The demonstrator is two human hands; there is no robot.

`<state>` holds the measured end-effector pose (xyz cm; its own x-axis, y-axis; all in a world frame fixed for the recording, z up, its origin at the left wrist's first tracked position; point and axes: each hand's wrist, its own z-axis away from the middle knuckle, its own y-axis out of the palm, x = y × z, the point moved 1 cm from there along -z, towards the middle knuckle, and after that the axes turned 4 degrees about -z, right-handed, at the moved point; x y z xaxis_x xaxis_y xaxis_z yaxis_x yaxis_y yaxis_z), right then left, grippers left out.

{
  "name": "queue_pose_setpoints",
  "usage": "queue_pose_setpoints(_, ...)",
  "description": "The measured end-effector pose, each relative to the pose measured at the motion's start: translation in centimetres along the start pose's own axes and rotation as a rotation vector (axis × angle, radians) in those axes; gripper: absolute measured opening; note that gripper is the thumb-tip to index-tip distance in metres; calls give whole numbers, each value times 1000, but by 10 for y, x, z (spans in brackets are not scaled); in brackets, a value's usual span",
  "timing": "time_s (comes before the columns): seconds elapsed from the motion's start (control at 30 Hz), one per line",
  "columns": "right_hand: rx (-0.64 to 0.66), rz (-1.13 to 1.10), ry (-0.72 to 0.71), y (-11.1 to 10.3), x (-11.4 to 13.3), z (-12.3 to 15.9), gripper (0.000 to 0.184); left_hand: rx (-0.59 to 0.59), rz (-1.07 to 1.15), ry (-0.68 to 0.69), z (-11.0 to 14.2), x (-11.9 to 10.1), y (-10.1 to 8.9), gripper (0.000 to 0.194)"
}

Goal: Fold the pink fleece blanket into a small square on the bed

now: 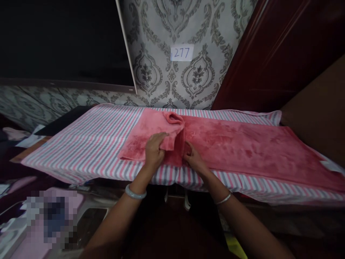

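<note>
A long pinkish-red towel (242, 147) lies flat along the right side, its left part gathered into a raised, curled fold near the middle. My left hand (155, 151) is closed on a lifted flap of the towel, left of that fold. Just to the right, my right hand (194, 157) has its fingers bent against the towel's front part, thumb and fingertips pinching near the fold. Some fingertips are hidden by the cloth. Beneath the towel spreads a striped cloth (81, 140) in pink, grey and white.
A large dark screen (64, 39) stands behind at the left. A paper marked 277 (182, 53) is on the patterned wall. A dark red panel (269, 54) rises at the back right. Pink and pale items (61, 205) sit low at the left.
</note>
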<state>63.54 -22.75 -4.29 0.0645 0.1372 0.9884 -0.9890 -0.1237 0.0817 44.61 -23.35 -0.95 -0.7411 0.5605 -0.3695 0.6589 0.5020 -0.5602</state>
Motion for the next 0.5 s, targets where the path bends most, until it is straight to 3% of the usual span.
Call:
queue_pose_setpoints(0.07,-6,-3,4,-1,-2,0,95,53,-50,77,3,-1,4,63)
queue_pose_setpoints(0.17,-14,11,7,-3,-5,-1,92,365,-120,166,22,-3,19,60)
queue_pose_setpoints(0.23,-15,8,7,-4,-5,-1,91,468,-139,140,35,-1,25,62)
queue_pose_setpoints(0.5,25,-118,62,-2,2,4,99,492,-116,114,36,-9,20,74)
